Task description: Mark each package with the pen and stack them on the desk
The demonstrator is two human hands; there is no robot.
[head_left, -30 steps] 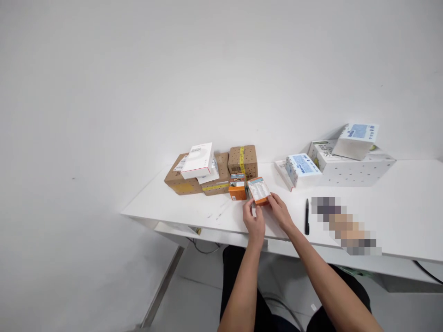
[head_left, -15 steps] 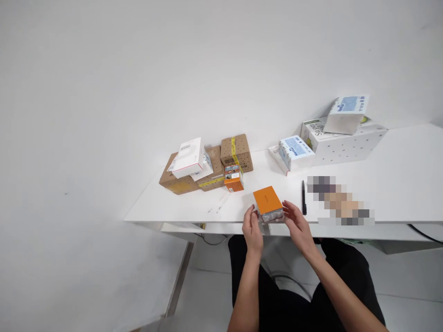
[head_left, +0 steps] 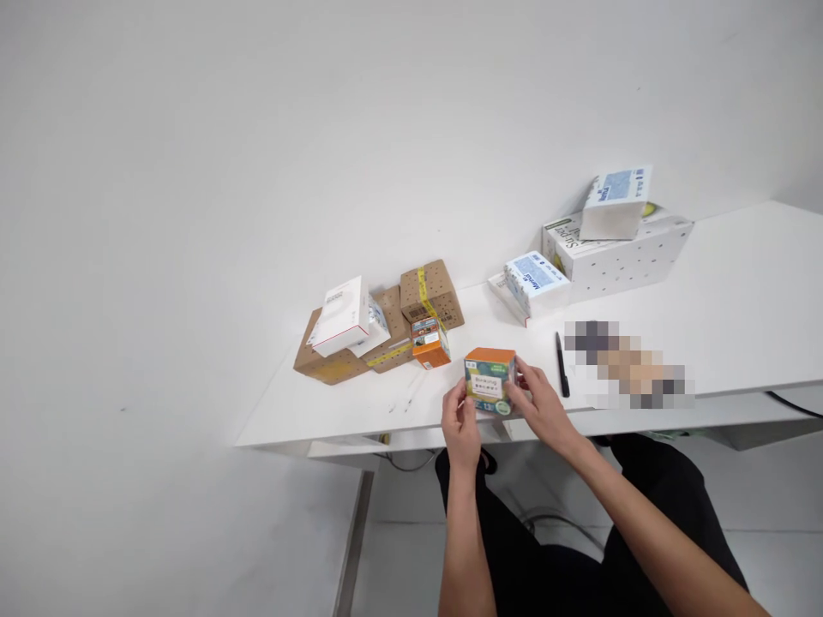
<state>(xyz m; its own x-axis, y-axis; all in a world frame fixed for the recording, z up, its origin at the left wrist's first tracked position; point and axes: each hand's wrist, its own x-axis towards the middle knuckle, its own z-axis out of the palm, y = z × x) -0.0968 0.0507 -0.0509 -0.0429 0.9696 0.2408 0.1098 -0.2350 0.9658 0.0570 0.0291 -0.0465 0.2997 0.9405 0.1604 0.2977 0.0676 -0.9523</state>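
**Small orange box held between both hands at the counter's near edge**

At the far left of the white counter (head_left: 739, 326), a flat brown carton (head_left: 321, 364) is seen lying near the wall, with a white box edged in red (head_left: 340, 315) resting tilted on top of it. Just beside these, a second brown carton (head_left: 432, 293) banded with yellow tape is placed, and a small orange carton (head_left: 430, 342) stands in front of it.

Nearer the front edge, an orange-topped box (head_left: 489, 380) with a printed label facing the camera is held upright over the counter's edge. It is gripped from the left side by the left hand (head_left: 459, 420), whose fingers are curled closed against that side. Its right side is clasped by the right hand (head_left: 545, 410), likewise closed on it.

Just right of the hands, a black pen (head_left: 561, 365) is laid flat on the counter. Behind it, a blue-and-white packet (head_left: 537, 283) is set near the wall. Farther right, a long white dotted box (head_left: 617, 253) is found, and another blue-and-white packet (head_left: 615, 202) is perched tilted on top of it.
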